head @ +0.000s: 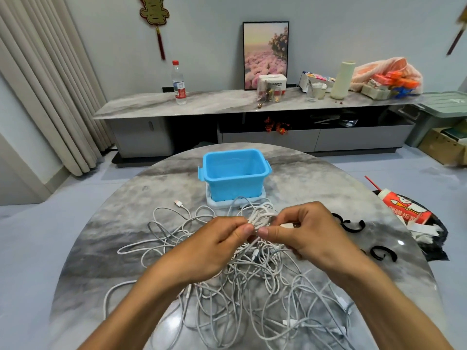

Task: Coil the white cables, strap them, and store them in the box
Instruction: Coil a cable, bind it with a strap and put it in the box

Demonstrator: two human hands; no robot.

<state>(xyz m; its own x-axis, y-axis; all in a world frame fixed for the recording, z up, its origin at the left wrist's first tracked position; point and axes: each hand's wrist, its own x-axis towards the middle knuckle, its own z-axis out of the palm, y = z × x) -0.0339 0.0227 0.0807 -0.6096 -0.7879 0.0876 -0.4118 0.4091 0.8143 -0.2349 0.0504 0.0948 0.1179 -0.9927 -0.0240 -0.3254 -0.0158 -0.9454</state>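
A tangled heap of white cables [252, 294] covers the near half of the round marble table [126, 223]. Above the heap, my left hand [212, 246] and my right hand [308, 231] meet thumb to thumb, both pinching a small bunch of white cable loops [260, 215]. A white plug end lies loose on the table at the left [179, 203]. Just beyond the hands, the open blue box [235, 173] stands on its pale lid, and it looks empty. Black straps [353, 224] curl on the table to the right.
Another black strap [382, 253] lies near the right table edge. Off that edge sit a red and white pack [404, 208] and a black bag. A long low cabinet [252, 102] with a bottle, a framed picture and clutter runs along the far wall.
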